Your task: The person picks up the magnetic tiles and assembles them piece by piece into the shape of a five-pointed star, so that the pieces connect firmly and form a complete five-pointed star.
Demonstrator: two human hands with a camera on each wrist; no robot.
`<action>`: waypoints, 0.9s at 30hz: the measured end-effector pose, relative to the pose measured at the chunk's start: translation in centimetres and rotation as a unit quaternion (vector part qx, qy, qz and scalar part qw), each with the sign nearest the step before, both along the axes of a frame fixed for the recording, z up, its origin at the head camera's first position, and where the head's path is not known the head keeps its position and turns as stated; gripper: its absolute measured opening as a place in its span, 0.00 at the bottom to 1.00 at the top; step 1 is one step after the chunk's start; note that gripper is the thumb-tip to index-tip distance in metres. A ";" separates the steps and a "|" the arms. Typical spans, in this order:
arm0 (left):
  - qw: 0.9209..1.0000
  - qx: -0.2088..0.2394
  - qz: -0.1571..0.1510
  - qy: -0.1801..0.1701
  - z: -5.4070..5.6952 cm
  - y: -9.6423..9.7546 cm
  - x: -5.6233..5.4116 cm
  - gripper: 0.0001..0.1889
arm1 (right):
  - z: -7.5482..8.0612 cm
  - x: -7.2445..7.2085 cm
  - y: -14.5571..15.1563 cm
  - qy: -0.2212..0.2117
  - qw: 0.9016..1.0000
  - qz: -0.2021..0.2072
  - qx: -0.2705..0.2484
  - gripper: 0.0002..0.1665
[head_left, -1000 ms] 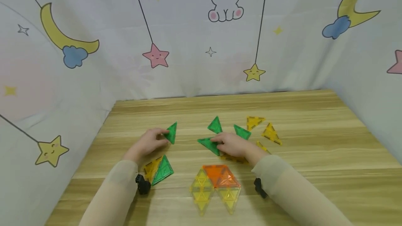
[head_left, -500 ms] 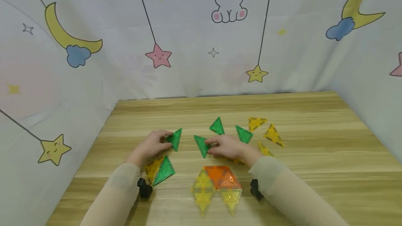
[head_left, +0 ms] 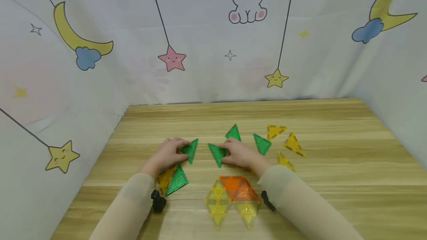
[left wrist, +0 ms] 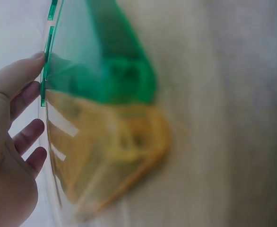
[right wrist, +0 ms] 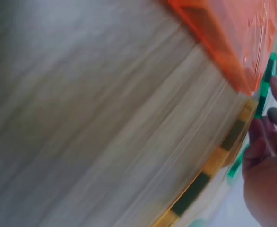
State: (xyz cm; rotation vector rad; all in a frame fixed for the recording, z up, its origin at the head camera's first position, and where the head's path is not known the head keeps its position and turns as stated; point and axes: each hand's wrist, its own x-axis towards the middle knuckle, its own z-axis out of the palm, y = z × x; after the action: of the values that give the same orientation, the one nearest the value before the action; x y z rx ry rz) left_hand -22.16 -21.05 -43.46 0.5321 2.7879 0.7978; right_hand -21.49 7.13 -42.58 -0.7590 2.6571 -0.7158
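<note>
In the head view my left hand (head_left: 169, 154) pinches a translucent green triangular magnetic tile (head_left: 191, 151) between thumb and fingers. Facing it across a narrow gap, a second green triangular tile (head_left: 217, 154) is pinched by my right hand (head_left: 241, 154). Both tiles lie low at the wooden table. Below the left hand, an amber triangular tile (head_left: 165, 180) and a green one (head_left: 176, 181) sit edge to edge; they loom blurred in the left wrist view. An amber tile (head_left: 246, 169) is mostly hidden under the right hand.
Joined yellow tiles (head_left: 217, 203) and orange tiles (head_left: 230, 185) form an arch shape at the front middle. Two loose green tiles (head_left: 262, 143) and several amber tiles (head_left: 294, 144) lie behind and right of the right hand. A printed curtain (head_left: 207, 29) encloses the table (head_left: 333, 129).
My left hand has moved its green tile right and slightly nearer. The right hand has turned its green tile more upright, so the two tiles now face each other.
</note>
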 end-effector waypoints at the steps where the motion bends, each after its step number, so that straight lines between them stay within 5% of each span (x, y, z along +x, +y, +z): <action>1: 1.000 -0.008 -0.003 0.005 -0.1 0.0 0.0 0.25 | 0.0 0.0 -0.2 0.005 1.000 -0.002 0.002 0.31; 11: 0.994 -0.086 -0.043 0.046 0.1 1.1 0.1 0.26 | 0.1 0.3 -2.8 0.004 0.998 -0.055 0.018 0.31; 17: 0.993 -0.089 -0.050 0.053 0.0 1.8 0.4 0.25 | 0.0 0.6 -4.0 0.012 0.997 -0.068 0.032 0.31; 27: 0.992 -0.091 -0.051 0.071 0.2 1.5 0.6 0.24 | -0.2 0.3 -1.7 0.011 0.998 -0.017 -0.056 0.27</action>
State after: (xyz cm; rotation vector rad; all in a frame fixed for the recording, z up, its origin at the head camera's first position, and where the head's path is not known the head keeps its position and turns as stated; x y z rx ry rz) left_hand -21.52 -19.52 -43.30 0.7176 2.8943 0.4963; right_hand -21.21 5.45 -42.77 -0.7569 2.6737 -0.8771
